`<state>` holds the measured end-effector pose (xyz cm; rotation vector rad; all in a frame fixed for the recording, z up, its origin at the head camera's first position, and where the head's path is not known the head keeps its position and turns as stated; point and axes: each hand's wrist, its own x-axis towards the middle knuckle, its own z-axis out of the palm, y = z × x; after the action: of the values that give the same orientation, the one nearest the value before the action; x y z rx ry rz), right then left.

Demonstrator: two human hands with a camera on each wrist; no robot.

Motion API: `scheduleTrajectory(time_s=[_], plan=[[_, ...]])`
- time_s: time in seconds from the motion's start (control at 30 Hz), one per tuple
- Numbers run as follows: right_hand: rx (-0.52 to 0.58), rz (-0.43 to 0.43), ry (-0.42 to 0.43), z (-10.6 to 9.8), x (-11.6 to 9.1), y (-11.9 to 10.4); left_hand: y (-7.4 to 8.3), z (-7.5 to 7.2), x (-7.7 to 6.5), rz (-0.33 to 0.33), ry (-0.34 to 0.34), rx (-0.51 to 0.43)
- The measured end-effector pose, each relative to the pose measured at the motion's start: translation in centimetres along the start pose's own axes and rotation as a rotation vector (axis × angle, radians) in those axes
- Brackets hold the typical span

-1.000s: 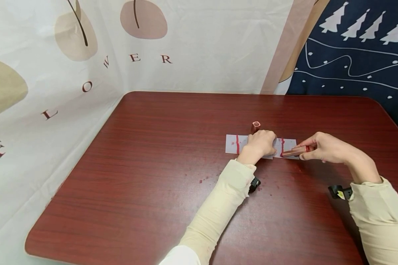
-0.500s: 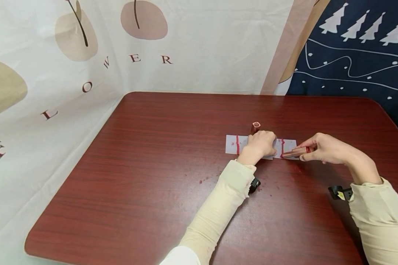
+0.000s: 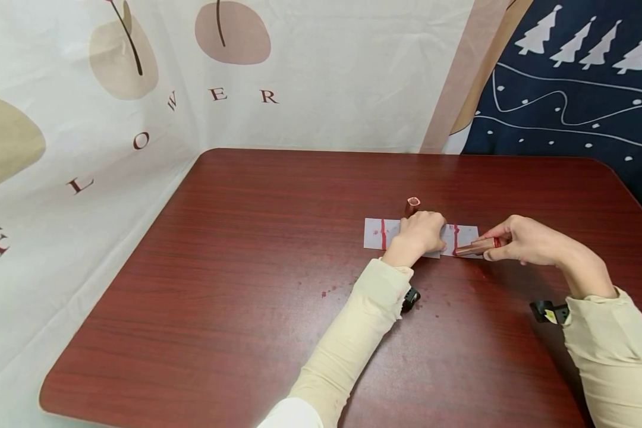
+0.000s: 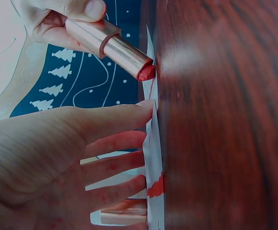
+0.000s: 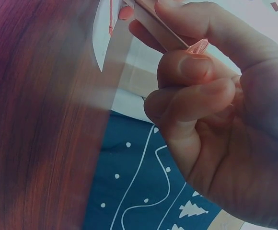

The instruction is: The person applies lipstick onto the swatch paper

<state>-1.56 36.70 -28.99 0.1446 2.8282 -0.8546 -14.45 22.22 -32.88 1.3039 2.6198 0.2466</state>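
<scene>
Two white paper slips lie end to end on the table: a left slip (image 3: 373, 233) with a red line and smudges, and a right slip (image 3: 466, 232) with its own red line. My left hand (image 3: 420, 232) spans them with outstretched fingertips and thumb (image 4: 129, 115) pressing on the paper; it hides the middle. My right hand (image 3: 535, 241) pinches a rose-gold lipstick (image 4: 127, 53), tilted, its worn red tip (image 4: 146, 73) right at the near end of the right slip's line. Some fingers of this hand curl inward in the right wrist view.
Just behind my left hand stands a rose-gold tube (image 3: 413, 205), upright with its open end up. Small red specks dot the dark red-brown table (image 3: 246, 285) in front. Printed cloths (image 3: 342, 77) hang along the table's back and left edges.
</scene>
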Motion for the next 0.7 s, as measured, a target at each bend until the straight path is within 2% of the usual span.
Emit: scheduleTrajectory(time_s=[0.7], plan=[[0.007, 0.014, -0.004, 0.02, -0.09, -0.06, 0.04, -0.11, -0.14, 0.003, -0.002, 0.003]])
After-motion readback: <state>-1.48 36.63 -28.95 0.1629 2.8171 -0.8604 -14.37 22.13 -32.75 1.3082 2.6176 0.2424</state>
